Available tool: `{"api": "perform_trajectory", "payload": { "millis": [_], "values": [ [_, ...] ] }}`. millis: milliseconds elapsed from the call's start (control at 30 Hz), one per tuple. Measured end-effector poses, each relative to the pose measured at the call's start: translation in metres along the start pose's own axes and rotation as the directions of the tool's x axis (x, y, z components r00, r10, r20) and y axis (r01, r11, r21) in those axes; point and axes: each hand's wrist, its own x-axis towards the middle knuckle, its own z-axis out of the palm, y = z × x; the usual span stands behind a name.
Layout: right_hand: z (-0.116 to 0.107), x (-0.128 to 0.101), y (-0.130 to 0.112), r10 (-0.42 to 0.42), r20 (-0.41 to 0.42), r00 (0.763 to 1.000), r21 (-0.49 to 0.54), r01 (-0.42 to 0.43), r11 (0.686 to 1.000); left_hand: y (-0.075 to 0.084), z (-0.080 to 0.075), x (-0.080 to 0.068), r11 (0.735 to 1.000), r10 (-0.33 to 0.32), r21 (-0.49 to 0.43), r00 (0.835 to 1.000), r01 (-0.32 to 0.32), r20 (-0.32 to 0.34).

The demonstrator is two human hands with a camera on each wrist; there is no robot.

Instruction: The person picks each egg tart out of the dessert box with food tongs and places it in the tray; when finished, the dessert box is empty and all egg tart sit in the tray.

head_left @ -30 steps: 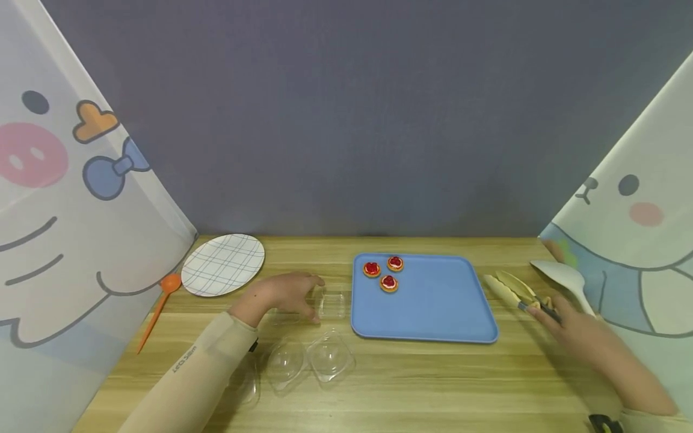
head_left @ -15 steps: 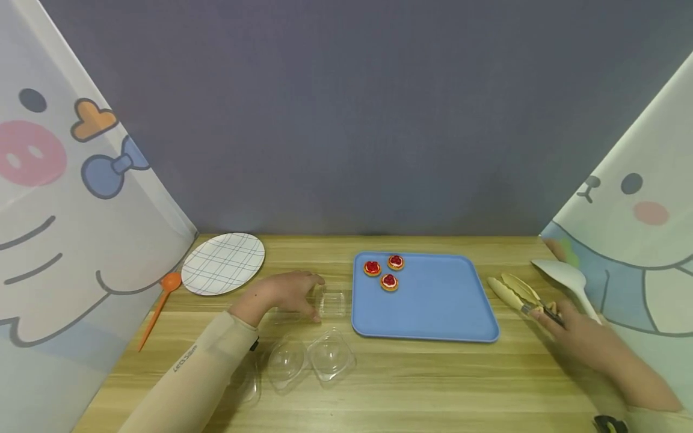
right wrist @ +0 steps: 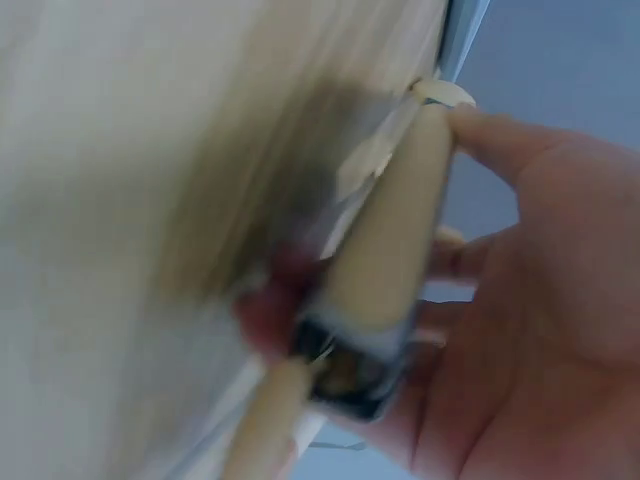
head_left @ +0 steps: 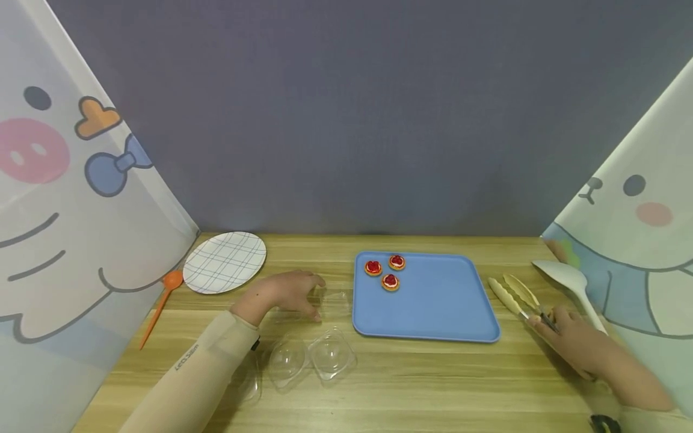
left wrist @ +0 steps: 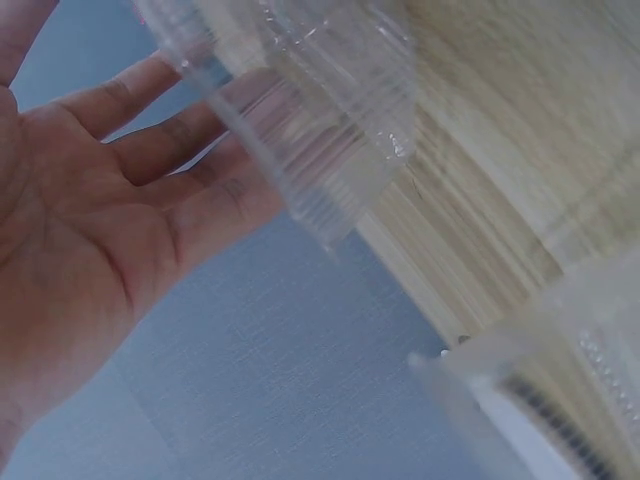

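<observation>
My left hand [head_left: 289, 294] lies at a clear plastic container [head_left: 334, 305] left of the blue tray [head_left: 433, 307], thumb and fingers spread apart. In the left wrist view its fingers stretch fairly straight along the far side of the see-through ribbed wall. My right hand [head_left: 576, 340] grips a pair of tongs [head_left: 506, 294] by the handle, right of the tray. Their cream tips stand apart and point toward the tray, with nothing between them. The right wrist view shows the cream handle [right wrist: 390, 230] against the palm, blurred. Three small berry tarts [head_left: 390, 282] sit in the tray's upper left.
Clear plastic domed pieces [head_left: 331, 356] lie in front of the left hand, another partly behind the left sleeve. A checked oval plate [head_left: 224, 263] and an orange spoon [head_left: 162, 304] lie at left. A white ladle-like spoon [head_left: 565, 278] lies beside the right hand. A grey panel stands behind.
The tongs' tips have spread slightly wider in my right hand, which has shifted a little. The left hand keeps its place at the container. The tarts stay put.
</observation>
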Motion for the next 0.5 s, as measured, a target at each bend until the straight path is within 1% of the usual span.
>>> {"api": "perform_trajectory", "payload": {
  "millis": [67, 133, 300, 500],
  "values": [
    [0.0009, 0.0012, -0.0001, 0.008, -0.028, 1.000, -0.053, -0.009, 0.999, 0.0001, 0.0009, 0.0008, 1.000, 0.005, 0.000, 1.000, -0.005, -0.003],
    [0.0018, 0.0021, -0.0004, 0.019, -0.031, 0.999, -0.062, -0.021, 0.998, 0.0000, 0.0019, 0.0014, 1.000, 0.005, 0.000, 1.000, -0.005, -0.004],
    [0.0024, 0.0010, -0.0020, 0.041, 0.015, 0.999, -0.027, -0.040, 0.999, -0.0007, 0.0033, 0.0025, 1.000, 0.010, 0.008, 1.000, -0.010, -0.004],
    [0.0014, 0.0006, -0.0016, 0.046, 0.019, 0.999, -0.012, -0.046, 0.999, -0.0011, 0.0027, 0.0024, 1.000, 0.019, 0.011, 1.000, -0.019, -0.007]
  ]
}}
